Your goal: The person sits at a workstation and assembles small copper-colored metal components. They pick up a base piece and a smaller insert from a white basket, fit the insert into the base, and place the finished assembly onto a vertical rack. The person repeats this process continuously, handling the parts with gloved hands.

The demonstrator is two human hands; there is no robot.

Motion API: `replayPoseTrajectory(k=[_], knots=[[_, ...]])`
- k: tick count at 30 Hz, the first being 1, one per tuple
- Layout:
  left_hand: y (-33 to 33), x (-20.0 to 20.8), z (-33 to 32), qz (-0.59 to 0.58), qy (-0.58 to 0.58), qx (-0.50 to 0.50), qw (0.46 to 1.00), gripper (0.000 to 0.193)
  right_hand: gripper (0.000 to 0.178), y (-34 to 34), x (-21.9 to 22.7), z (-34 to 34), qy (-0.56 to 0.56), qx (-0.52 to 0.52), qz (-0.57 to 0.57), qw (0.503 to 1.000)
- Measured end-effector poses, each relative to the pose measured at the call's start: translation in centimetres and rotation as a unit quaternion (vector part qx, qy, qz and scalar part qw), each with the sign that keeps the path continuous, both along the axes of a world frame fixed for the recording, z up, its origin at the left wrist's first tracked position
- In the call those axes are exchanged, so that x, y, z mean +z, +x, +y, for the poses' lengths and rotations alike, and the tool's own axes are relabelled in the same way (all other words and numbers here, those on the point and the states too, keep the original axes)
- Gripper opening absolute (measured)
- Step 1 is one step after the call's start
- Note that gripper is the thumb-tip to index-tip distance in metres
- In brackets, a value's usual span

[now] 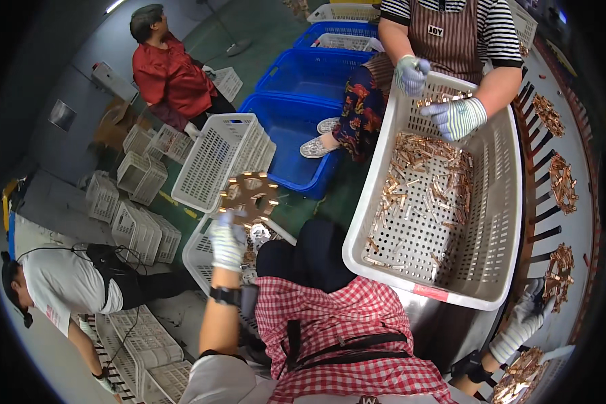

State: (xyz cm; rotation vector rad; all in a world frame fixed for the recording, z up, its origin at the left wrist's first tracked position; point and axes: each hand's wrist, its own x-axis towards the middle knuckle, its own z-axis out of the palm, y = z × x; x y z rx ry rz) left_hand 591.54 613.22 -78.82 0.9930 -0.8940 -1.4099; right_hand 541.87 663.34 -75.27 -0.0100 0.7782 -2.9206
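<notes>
At left, grip (227, 240) closed, brown disc (240, 199) held

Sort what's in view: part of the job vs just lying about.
Seemingly in the job:
slotted disc in left hand
copper-coloured wheel at right hand
copper-coloured pieces in pale crate

Seemingly just around:
blue tubs
stacked crates, far left

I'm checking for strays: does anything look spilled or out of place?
One small reddish piece lies alone on the pale surface at far right, beside the copper-coloured ring at the right hand, so it looks stray.
</notes>
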Motion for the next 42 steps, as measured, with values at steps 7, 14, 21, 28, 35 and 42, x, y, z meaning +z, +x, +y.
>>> replayPoseTrajectory(k=[7, 14, 21, 28, 35, 42], knots=[[13.2, -0.2, -16.1, 0.005, 0.1, 0.089, 0.991, 0.05, 0.036, -2.9, 2.0, -7.0, 0.072, -0.122, 0.02, 0.99], [-9.4, 6.2, -4.1, -0.174, -0.098, -0.195, 0.96, 0.054, 0.042, -4.3, 1.1, -8.3, 0.139, -0.116, 0.073, 0.981], [-16.9, 15.1, 10.1, -0.186, -0.167, -0.334, 0.909, 0.058, 0.05, 0.1, 4.4, -12.1, 0.07, -0.025, 0.074, 0.995], [-18.6, 14.0, 12.2, -0.2, -0.259, -0.448, 0.832, 0.038, 0.07, 5.0, 3.9, -10.8, -0.015, -0.018, 0.055, 0.998], [-19.3, 14.3, 14.3, -0.217, -0.258, -0.491, 0.803, 0.033, 0.041, 4.7, 4.9, -6.8, -0.053, -0.12, -0.016, 0.991], [-20.0, 18.0, 16.4, -0.197, -0.271, -0.49, 0.805, 0.038, 0.032, 7.0, 14.6, -9.1, 0.135, -0.088, 0.184, 0.97]])
